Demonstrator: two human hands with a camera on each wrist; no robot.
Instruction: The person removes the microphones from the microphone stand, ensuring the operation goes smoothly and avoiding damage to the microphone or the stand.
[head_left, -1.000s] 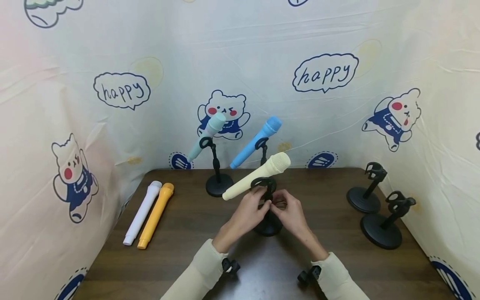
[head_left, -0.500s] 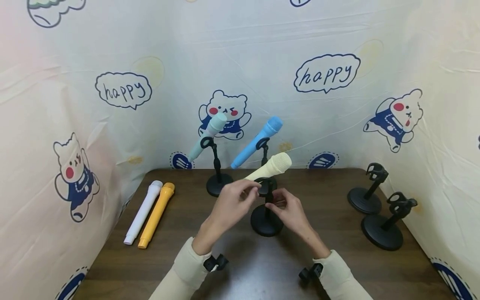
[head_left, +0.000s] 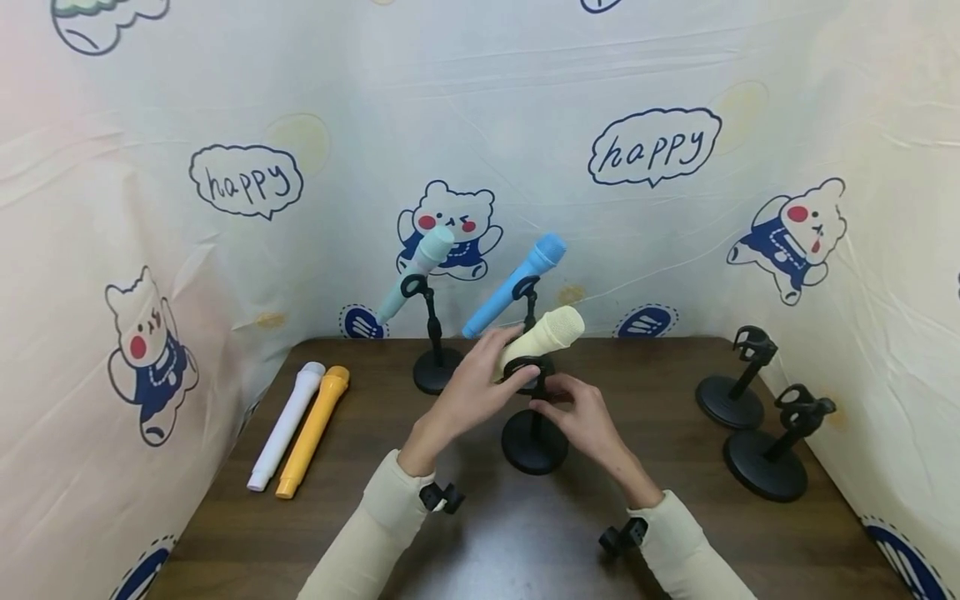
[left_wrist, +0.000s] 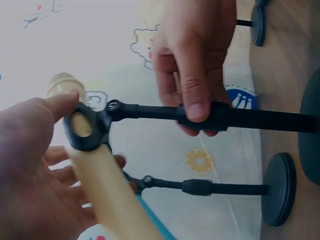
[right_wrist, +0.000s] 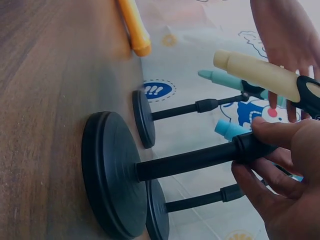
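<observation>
A cream microphone lies tilted in the ring clip of a black microphone stand at mid-table. My left hand is around the microphone, its thumb on the clip and its fingers behind the handle. On the stand's pole, my right hand pinches the thick collar between thumb and fingers. The stand's round base rests on the table. In the head view, the left hand hides the lower end of the cream microphone.
Behind stand a mint microphone and a blue microphone, each on a stand. White and orange microphones lie at the left. Two stands without microphones are near the table's right edge. A printed cloth surrounds the table.
My left hand has left the stand's pole, drawn back leftward, then come up around the cream microphone and clip. My right hand has stayed at the collar.
</observation>
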